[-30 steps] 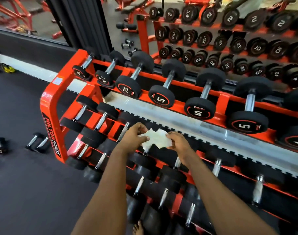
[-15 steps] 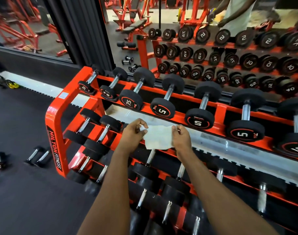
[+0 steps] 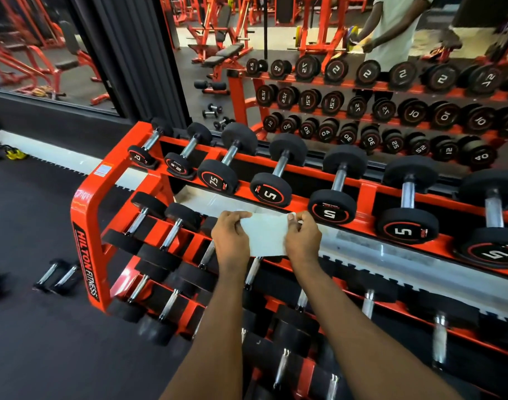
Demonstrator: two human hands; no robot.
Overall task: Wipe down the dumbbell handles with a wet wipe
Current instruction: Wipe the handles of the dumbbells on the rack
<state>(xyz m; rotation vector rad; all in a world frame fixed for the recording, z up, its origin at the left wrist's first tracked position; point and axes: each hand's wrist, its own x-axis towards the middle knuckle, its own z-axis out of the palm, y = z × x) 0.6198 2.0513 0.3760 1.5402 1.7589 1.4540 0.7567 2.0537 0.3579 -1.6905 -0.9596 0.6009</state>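
Tension is spreading the wet wipe (image 3: 265, 235) flat: the left hand (image 3: 231, 238) and right hand (image 3: 303, 241) are each pinching an upper corner in a narrow grip, holding it over the rack (image 3: 86, 215), apparently readying it for the dumbbell handles (image 3: 281, 166) nearby.

At my 9 o'clock I see the orange rack frame (image 3: 86, 226), with the words HILTON FITNESS on its side. At 11 o'clock stands a black ribbed pillar (image 3: 131, 53). From 12 to 2 o'clock a wall mirror (image 3: 195, 105) shows a bench (image 3: 223, 54) and a person in a light shirt (image 3: 397, 30). At 10 o'clock a yellow item (image 3: 13, 153), too small to tell, lies on the dark floor (image 3: 30, 342).
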